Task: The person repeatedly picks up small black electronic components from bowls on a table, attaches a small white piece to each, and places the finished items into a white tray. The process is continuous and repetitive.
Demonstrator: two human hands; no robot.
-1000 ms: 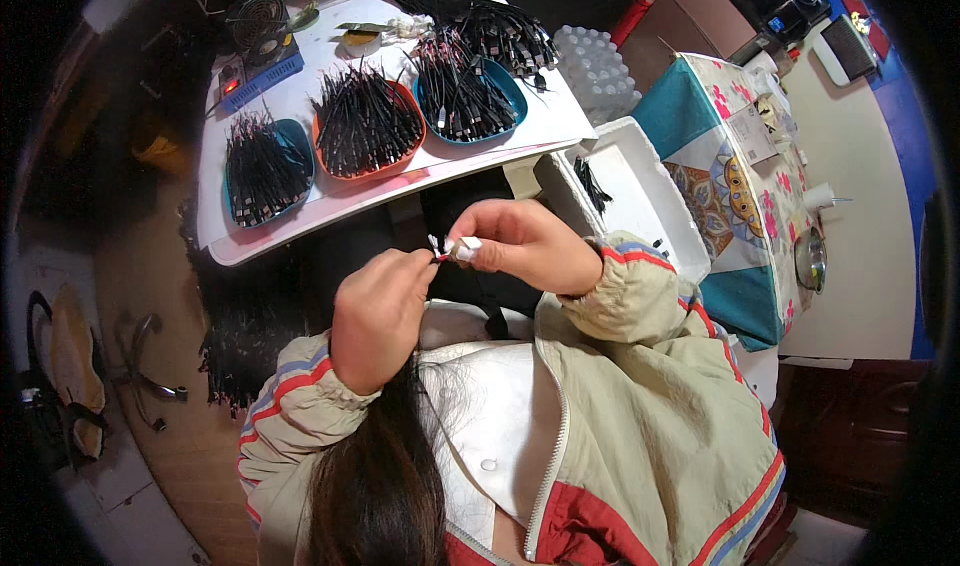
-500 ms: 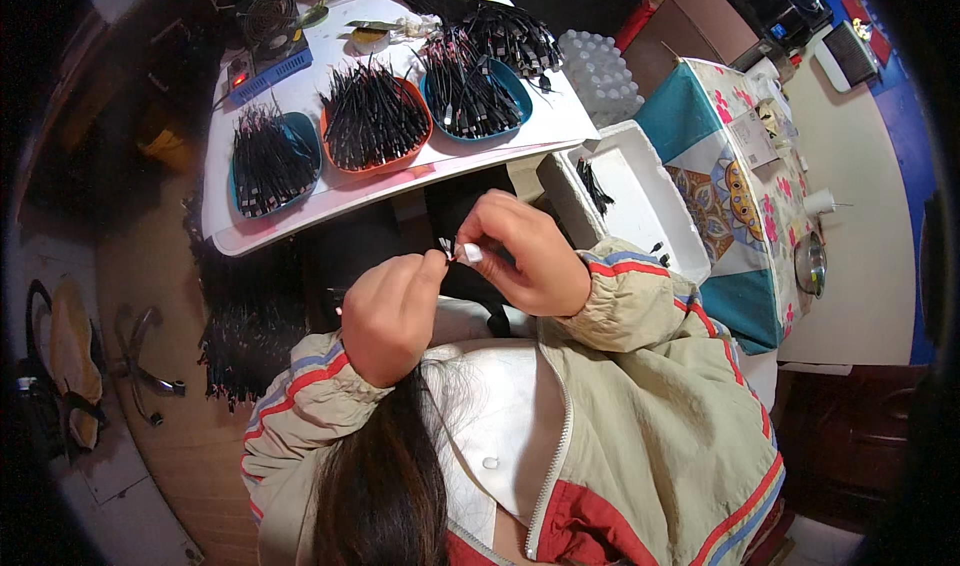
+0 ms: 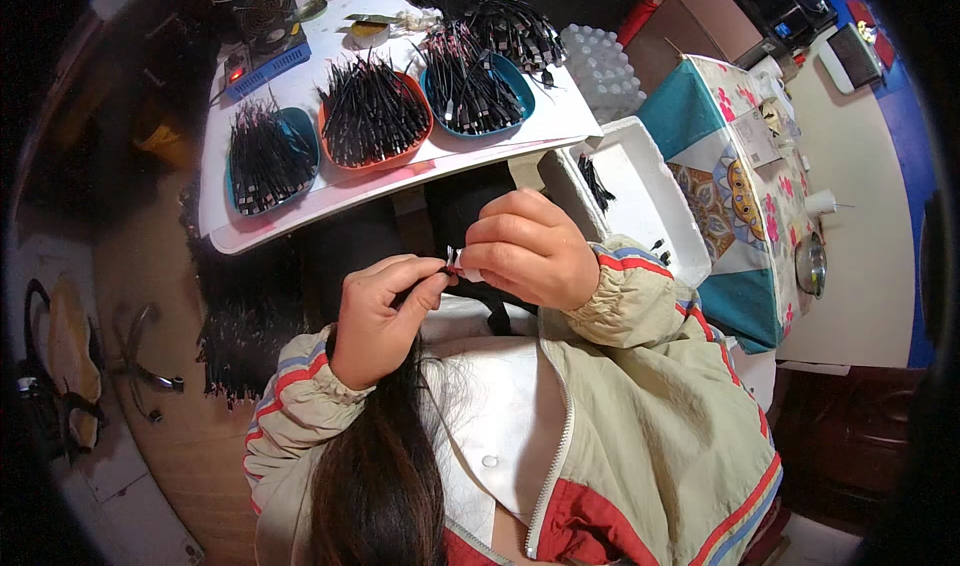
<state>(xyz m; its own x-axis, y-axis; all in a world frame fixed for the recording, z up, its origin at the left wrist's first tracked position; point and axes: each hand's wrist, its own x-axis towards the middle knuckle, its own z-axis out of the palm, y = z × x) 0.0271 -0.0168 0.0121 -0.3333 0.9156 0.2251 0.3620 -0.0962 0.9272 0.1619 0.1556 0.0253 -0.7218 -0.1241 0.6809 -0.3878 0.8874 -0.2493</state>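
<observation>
In front of my chest, my left hand (image 3: 385, 311) is closed, pinching a thin black cable (image 3: 432, 270) between thumb and forefinger. From its right, my right hand (image 3: 537, 251) meets it with fingers curled together. At those fingertips is a small white piece (image 3: 468, 262), touching the light-coloured end of the cable; whether it is held or wrapped round a finger is unclear. Beyond both hands, bundles of short black cables fill a left teal bowl (image 3: 309, 129), an orange bowl (image 3: 420, 126) and a right teal bowl (image 3: 525, 96).
The bowls stand on a white table (image 3: 330, 209). A blue device with a fan (image 3: 270, 69) and more black cables (image 3: 515, 31) lie farther back. At right, a white foam box (image 3: 685, 211) holds a few cables. Dark cable bundles (image 3: 245, 336) hang at left.
My left hand has turned, its thumb now showing against the forefinger. The right fingers have curled over the white piece, and the hands stay close together.
</observation>
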